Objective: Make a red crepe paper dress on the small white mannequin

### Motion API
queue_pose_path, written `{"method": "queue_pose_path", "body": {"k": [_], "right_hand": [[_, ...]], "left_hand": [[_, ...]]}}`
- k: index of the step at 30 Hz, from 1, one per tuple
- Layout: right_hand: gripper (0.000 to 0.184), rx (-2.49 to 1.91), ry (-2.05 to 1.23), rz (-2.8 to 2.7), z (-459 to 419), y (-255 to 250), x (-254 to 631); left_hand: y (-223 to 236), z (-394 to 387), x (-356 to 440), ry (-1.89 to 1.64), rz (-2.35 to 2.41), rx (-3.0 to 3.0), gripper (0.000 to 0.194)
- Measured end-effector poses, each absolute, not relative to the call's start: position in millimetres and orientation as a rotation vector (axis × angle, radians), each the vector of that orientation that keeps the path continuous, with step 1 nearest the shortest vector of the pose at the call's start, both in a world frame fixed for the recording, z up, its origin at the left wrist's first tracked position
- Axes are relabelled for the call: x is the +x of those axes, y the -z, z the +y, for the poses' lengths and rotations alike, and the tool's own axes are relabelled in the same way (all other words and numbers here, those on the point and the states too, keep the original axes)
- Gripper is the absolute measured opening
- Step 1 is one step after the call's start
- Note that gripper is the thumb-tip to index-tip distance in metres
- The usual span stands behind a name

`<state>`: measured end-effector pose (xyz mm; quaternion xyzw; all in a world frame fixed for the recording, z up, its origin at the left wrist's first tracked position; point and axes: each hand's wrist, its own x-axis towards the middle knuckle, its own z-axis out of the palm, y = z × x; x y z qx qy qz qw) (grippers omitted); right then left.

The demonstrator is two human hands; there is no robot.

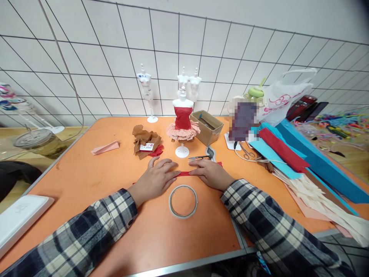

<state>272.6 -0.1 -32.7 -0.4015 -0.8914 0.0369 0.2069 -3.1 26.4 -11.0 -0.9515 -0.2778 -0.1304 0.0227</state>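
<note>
A narrow red strip of paper or cloth (185, 174) lies across the orange table between my hands. At its left part, my left hand (157, 176) is palm down, thumb and forefinger closed on the strip, other fingers spread. My right hand (211, 174) has its fingers bent and pressed together on the strip's right part; a red end shows beyond it. Both hands hide much of the strip. Just nearer to me lies a roll of narrow tape (171, 209). Black-bladed thread snips (200, 157) lie just beyond my right hand.
Behind my hands stands a small dress form (183, 117) in a red bodice and pink ruffled skirt. Crumpled brown paper (141, 136), a cardboard box (211, 132), scissors (248, 154) and coloured sheets (284, 150) lie around. A white box (24, 219) sits at left.
</note>
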Motion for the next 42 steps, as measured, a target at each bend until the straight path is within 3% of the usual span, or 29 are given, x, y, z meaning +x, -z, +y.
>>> {"method": "queue_pose_path", "body": {"k": [11, 15, 20, 42], "right_hand": [[0.026, -1.214, -0.070, -2.484, -6.9, 23.4, 275.0], [0.025, -1.195, -0.059, -2.445, -6.7, 25.4, 273.1], [0.026, -1.192, -0.069, -2.441, -6.0, 26.8, 274.2], [0.025, -1.359, -0.086, -2.440, -7.1, 19.1, 293.7]], "left_hand": [[4.6, 25.7, -3.9, 0.503, -0.851, -2.955, 0.029], [3.5, 22.9, 19.9, 0.519, -0.844, -2.955, 0.043], [7.0, 25.2, 35.0, 0.403, -0.758, -2.953, 0.035], [-2.5, 39.2, -71.5, 0.313, -0.676, -2.961, 0.032]]}}
